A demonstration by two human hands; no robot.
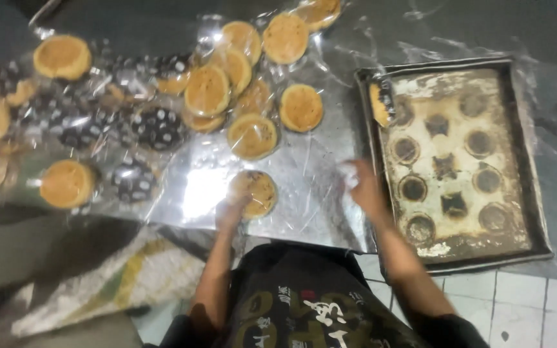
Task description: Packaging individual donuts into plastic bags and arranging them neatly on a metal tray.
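1. Golden round cake (256, 192) sits on the clear plastic sheet (311, 193) at the near edge of our bench (549, 38); our left hand (230, 211) grips its near rim.
2. Our right hand (363, 187) hovers blurred just left of the blackened baking tray (536, 193); we cannot tell its grip.
3. More wrapped cakes (227, 84) lie scattered beyond.

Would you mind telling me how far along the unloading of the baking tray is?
Nearly done: the tray shows mostly dark rings, and many cakes lie on the plastic sheet. The left hand is on a cake; the right hand is empty. One cake remains.
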